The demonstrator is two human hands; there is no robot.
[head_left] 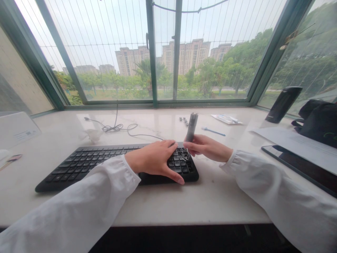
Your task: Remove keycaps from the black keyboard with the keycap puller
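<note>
Keycap puller (192, 127) at the number pad (177, 164), keyboard (79, 165) braced by a spread palm

Good work here looks to depend on a steady base and a straight pull. The keyboard lies flat on the counter (200, 211), and the left hand (155, 156) is open over its right part, fingers along the far edge and thumb stretched toward the near one. That is a sound brace; pressing down close to the key being worked should stop the board from lifting.

The right hand (206, 147) grips the keycap puller, its dark handle nearly upright and its wire loops (185, 156) down at the number pad. Whether the wires sit under a key's edges cannot be told. They would best be hooked on opposite sides of one key, with the handle square above it, so that the force goes up rather than sideways; a slanted tug could strain the mount or flick the cap away.

Several spots along the pad's top row and right column look bare, so care is needed not to scrape them. Small loose keycaps (184, 119) lie grouped on the counter beyond the keyboard; leaving them in order should help.
</note>
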